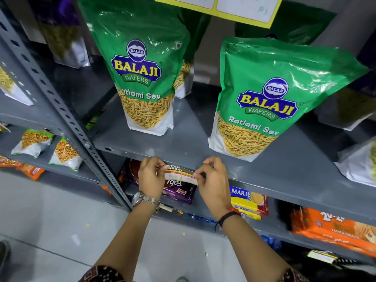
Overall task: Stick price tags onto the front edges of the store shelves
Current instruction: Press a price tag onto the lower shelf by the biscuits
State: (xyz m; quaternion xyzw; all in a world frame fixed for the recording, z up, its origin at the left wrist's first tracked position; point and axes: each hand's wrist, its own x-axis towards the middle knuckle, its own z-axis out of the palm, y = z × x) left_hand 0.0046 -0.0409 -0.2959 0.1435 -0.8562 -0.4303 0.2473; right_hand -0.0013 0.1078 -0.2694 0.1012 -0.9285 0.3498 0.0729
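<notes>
A small price tag (180, 175) with a dark "SUPER MARKET" header and two white boxes framed in red and yellow lies against the front edge of the grey metal shelf (264, 180). My left hand (151, 178) pinches its left end. My right hand (212, 182) pinches its right end. Both hands sit just below the shelf lip, under the gap between two green Balaji Ratlami Sev bags (142, 78) (262, 104). Another yellow-bordered tag (234, 7) hangs from the shelf above.
A perforated grey upright post (67, 119) stands to the left. Below the hands are a purple biscuit pack (179, 192), a yellow Marie pack (248, 200) and orange packs (333, 226). Small snack bags (32, 143) fill the left bay. Pale floor lies beneath.
</notes>
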